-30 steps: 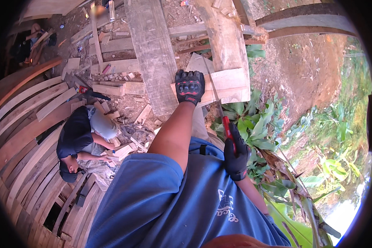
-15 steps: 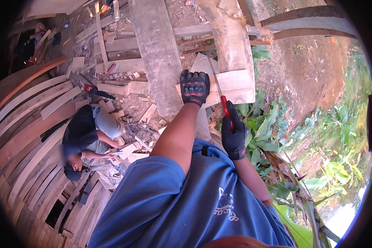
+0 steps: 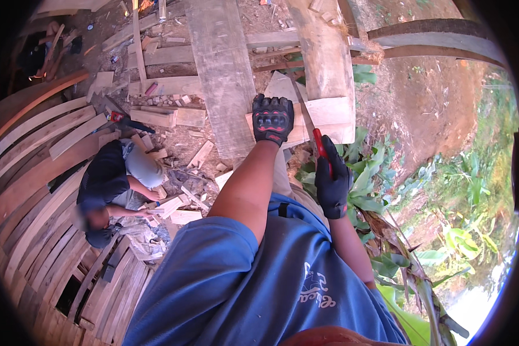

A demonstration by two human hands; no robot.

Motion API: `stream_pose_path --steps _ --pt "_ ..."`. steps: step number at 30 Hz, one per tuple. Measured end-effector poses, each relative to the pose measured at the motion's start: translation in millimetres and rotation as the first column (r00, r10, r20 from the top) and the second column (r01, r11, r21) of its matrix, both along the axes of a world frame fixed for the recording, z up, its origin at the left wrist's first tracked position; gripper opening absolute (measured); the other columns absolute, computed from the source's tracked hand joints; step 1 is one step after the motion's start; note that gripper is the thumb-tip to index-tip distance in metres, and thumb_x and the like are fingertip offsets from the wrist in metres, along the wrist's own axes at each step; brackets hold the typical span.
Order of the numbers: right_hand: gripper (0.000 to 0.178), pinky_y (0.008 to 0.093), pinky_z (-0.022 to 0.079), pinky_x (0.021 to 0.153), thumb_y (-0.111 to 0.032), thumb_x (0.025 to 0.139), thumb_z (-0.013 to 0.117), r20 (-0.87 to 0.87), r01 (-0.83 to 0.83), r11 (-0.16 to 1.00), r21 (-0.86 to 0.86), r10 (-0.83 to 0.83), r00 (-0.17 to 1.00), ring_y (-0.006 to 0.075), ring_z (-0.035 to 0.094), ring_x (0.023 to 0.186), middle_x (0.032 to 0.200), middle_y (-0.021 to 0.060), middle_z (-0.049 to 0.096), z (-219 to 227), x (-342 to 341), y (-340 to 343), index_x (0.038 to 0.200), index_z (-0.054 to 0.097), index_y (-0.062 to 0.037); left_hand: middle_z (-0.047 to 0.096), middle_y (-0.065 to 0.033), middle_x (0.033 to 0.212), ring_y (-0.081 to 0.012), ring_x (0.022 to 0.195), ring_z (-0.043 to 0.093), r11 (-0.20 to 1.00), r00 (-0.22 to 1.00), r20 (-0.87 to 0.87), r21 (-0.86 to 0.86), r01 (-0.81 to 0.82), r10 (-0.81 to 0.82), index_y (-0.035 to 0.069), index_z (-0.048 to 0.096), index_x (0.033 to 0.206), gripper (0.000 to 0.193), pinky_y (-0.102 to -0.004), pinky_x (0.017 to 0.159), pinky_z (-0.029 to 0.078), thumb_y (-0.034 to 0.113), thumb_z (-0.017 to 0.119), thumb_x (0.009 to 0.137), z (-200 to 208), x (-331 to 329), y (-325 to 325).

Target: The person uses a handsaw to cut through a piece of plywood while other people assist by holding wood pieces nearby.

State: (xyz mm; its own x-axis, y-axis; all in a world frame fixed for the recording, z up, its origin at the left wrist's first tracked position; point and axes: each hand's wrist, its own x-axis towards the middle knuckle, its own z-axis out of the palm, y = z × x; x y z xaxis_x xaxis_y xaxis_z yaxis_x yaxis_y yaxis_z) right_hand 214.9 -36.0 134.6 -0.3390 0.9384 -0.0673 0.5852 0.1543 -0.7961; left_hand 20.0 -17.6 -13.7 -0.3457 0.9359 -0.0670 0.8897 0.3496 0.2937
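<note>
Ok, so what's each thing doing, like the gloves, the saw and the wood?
Pale flat wooden board: lying across a wide grey wooden plank and a wide tan wooden plank
Red-handled metal saw: held, blade slanting across the board
Black-and-red gloved left hand: resting on the board
Black gloved right hand: closed around the saw's handle
Person in dark shirt: bent over

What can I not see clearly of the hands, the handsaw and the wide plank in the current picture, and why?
Head view: palm and fingertips of the left hand, hidden by its own back.
Head view: part of the red handle of the handsaw, covered by the right hand.
Head view: the handsaw's teeth, too small to make out.
Head view: far end of the wide plank, cut off by the upper edge.
</note>
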Motion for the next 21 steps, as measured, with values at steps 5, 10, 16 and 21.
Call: stream_pose_path --steps 5,10,16,21 --pt "0.049 0.0387 0.058 0.077 -0.009 0.103 0.063 0.003 0.035 0.987 -0.157 -0.035 0.999 0.0231 0.075 0.081 0.108 0.0192 0.080 1.3 4.0 2.5 0.152 0.067 -0.0083 0.077 -0.0135 0.093 -0.0308 0.096 0.073 1.000 1.000 -0.020 0.010 0.011 -0.011 0.010 0.074 0.092 0.025 -0.0508 0.116 0.042 0.025 0.056 0.100 2.5 0.5 -1.4" --pt "0.048 0.0387 0.058 0.076 -0.010 0.104 0.063 -0.048 0.059 0.987 -0.146 -0.066 0.997 0.0231 0.073 0.080 0.107 0.0196 0.080 -9.3 6.5 -8.0 0.152 0.067 -0.0091 0.077 -0.0141 0.093 -0.0311 0.098 0.073 1.000 1.000 -0.011 -0.012 0.011 -0.012 0.010 0.074 0.092 0.026 -0.0510 0.117 0.041 0.026 0.056 0.101 5.8 -0.9 -0.2" --pt "0.047 0.0422 0.058 0.083 -0.015 0.105 0.063 0.192 0.113 0.952 -0.284 -0.059 0.980 0.0303 0.078 0.093 0.111 0.0261 0.079 16.3 -16.7 2.6 0.151 0.067 -0.0089 0.078 -0.0135 0.092 -0.0311 0.096 0.074 0.999 1.000 -0.030 0.043 -0.001 0.003 0.010 0.074 0.091 0.027 -0.0510 0.116 0.043 0.027 0.057 0.103 3.0 -0.7 0.7" --pt "0.045 0.0437 0.059 0.076 -0.016 0.105 0.060 0.109 0.078 0.991 -0.109 -0.067 0.992 0.0317 0.078 0.078 0.102 0.0253 0.079 9.1 -40.9 28.9 0.148 0.069 -0.0069 0.078 -0.0128 0.091 -0.0303 0.095 0.074 0.999 1.000 -0.010 0.050 -0.002 0.003 0.011 0.075 0.092 0.025 -0.0504 0.116 0.043 0.028 0.059 0.102 1.8 0.0 -1.1"
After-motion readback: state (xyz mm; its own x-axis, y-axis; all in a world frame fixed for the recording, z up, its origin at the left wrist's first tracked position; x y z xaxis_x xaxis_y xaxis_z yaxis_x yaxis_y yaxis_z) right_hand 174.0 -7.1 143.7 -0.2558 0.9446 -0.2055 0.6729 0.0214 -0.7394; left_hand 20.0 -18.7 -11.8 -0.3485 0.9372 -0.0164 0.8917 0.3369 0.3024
